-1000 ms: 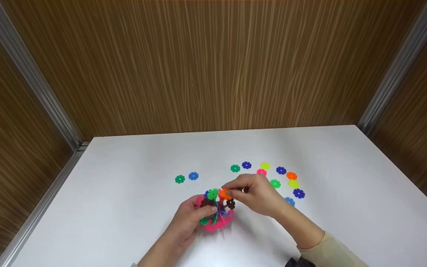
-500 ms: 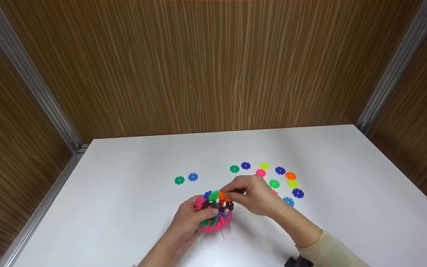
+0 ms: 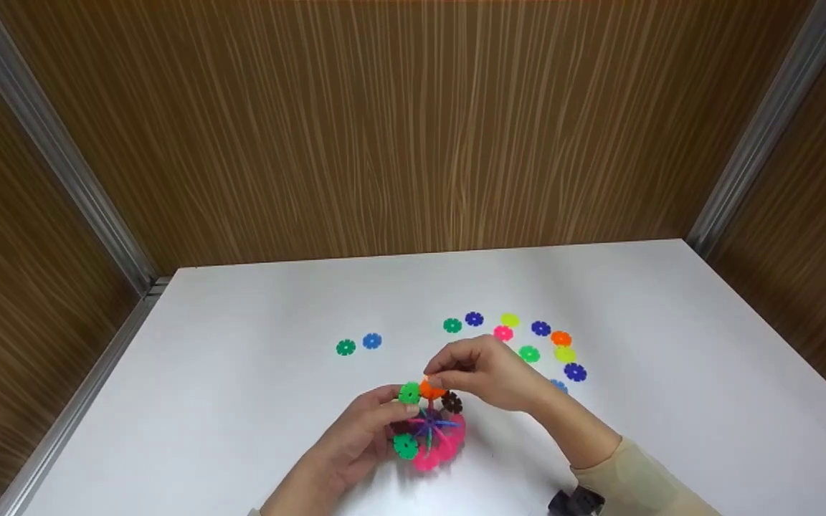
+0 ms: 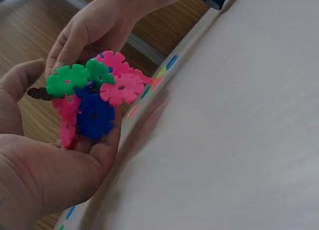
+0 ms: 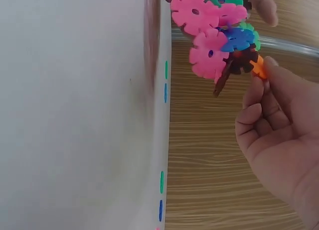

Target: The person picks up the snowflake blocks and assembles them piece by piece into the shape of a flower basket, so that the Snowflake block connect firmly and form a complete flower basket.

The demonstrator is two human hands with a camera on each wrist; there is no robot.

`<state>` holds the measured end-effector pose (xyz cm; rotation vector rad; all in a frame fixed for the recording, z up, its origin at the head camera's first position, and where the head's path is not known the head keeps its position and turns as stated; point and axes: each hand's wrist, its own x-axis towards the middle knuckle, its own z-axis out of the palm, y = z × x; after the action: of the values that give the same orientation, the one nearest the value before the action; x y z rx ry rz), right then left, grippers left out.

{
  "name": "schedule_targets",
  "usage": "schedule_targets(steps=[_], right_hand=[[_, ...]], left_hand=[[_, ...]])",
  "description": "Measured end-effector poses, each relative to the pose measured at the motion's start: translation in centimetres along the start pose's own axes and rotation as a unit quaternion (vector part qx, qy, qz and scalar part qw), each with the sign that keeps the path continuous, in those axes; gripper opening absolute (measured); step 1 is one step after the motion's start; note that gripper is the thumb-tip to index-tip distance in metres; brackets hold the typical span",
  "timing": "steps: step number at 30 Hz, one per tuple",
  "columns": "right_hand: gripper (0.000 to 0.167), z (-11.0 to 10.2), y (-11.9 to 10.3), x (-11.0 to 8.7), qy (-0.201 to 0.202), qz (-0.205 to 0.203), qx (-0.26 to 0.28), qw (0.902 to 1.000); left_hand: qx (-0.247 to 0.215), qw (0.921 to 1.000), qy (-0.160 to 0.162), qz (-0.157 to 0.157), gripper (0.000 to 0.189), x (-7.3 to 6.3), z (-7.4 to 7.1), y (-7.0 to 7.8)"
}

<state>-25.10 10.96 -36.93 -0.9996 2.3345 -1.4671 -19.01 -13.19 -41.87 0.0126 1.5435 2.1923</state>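
My left hand [image 3: 363, 433] holds a round cluster of interlocking snowflake discs [image 3: 449, 441], its thumb on the near face and its fingers behind. Pink, green, brown and blue discs stand out around a centre of thin spokes. At the cluster's upper edge, thumb and index finger of my right hand [image 3: 495, 376] pinch an orange snowflake disc [image 3: 430, 390]. In the right wrist view that orange disc [image 5: 259, 67] sits right beside a brown disc [image 5: 242, 61]. From the left wrist, a blue disc [image 4: 94, 116] and several pink ones face the camera; the orange disc is hidden there.
Several loose snowflake discs lie on the white table [image 3: 241, 401] behind the right hand, among them an orange disc [image 3: 561, 338] and a dark blue disc [image 3: 576, 372]. A green disc [image 3: 345, 347] and a blue disc [image 3: 372, 341] lie farther left. Wood-grain panels enclose the table.
The left hand has tipped and turned the cluster, so its spoked centre now faces the head camera and sits slightly lower. The right hand keeps its pinch on the orange disc.
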Motion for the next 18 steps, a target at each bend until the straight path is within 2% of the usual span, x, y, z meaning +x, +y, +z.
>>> schedule_targets(steps=[2,4,8,10,13,18], right_hand=[[0.017,-0.8,0.4,-0.1,0.015,-0.003,0.002,0.9999],[0.020,-2.2,1.1,-0.4,0.049,0.004,-0.005,0.9988],[0.021,-5.7,3.4,-1.3,0.104,0.050,-0.029,0.9929],[0.021,-7.0,4.8,-1.6,0.102,0.080,-0.039,0.9908],[0.023,-8.2,6.4,-2.3,0.074,0.118,-0.058,0.9886],[0.025,-9.2,7.6,-3.2,0.034,0.165,-0.105,0.9801]], left_hand=[[0.001,1.0000,0.007,0.001,0.050,0.1,-0.1,-0.1],[-0.005,0.9997,0.022,0.005,0.051,0.2,-0.1,-0.2],[-0.017,0.9987,0.047,0.012,0.049,0.3,-0.1,-0.2],[-0.020,0.9983,0.052,0.015,0.047,0.3,-0.2,-0.2],[-0.027,0.9981,0.053,0.014,0.045,0.3,-0.2,-0.1],[-0.035,0.9979,0.051,0.017,0.044,0.3,-0.2,0.0]])
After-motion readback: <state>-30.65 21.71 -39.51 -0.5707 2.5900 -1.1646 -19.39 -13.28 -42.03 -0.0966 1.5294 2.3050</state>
